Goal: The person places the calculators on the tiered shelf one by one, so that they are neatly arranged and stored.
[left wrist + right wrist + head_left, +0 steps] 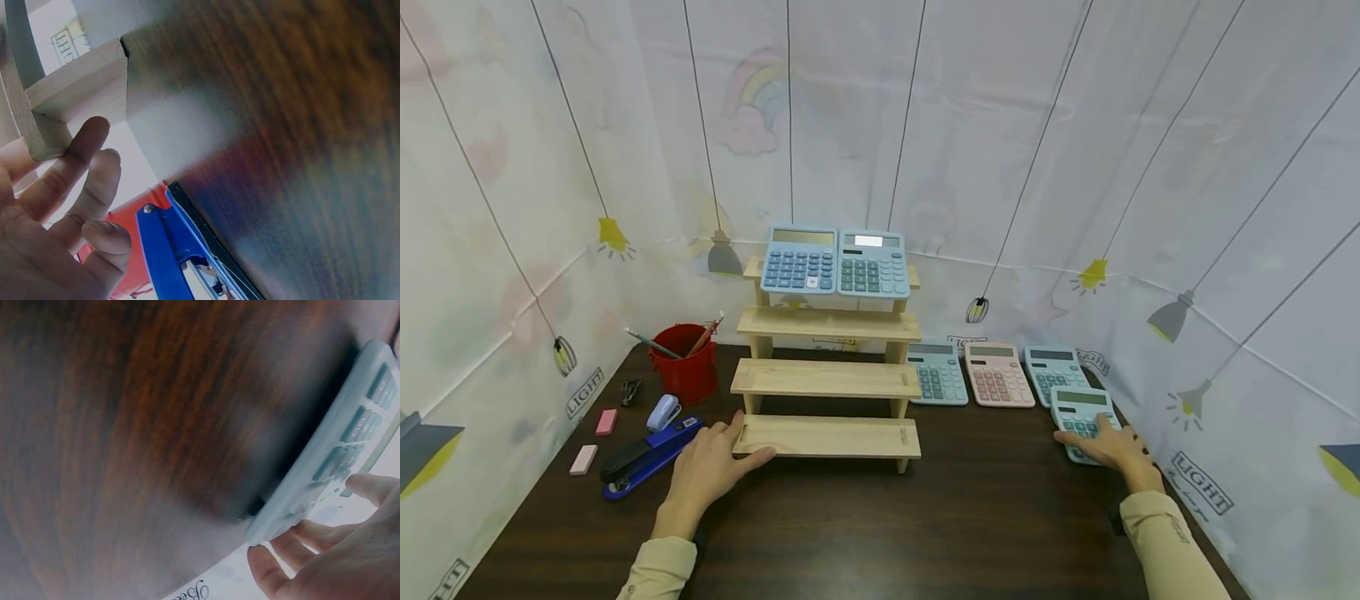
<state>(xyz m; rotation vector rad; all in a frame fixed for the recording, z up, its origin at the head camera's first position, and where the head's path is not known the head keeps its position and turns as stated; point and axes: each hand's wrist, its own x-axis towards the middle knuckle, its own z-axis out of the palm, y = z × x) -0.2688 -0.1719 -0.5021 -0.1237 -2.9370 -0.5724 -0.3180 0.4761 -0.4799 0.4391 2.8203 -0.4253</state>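
On the left, my left hand [706, 471] rests at the left end of the lowest step of a wooden step rack [823, 436], thumb stretched along its front. In the left wrist view its fingers [94, 140] extend loosely beside the wooden end piece [81, 87]. Far right, my right hand [1112, 450] grips a pale blue-green calculator [1078, 398] across its lower part, thumb at the left edge. The right wrist view shows fingertips [265, 562] at that calculator's [312, 481] edge. Its top overlaps another blue calculator [1054, 367] behind.
Two blue calculators [801, 260] lean on the rack's top step. A pink calculator [997, 375] and a blue calculator [938, 375] lie right of the rack. Left are a blue stapler [651, 458], small white-blue stapler [662, 412], erasers [583, 460] and a red bucket [692, 375] with pencils.
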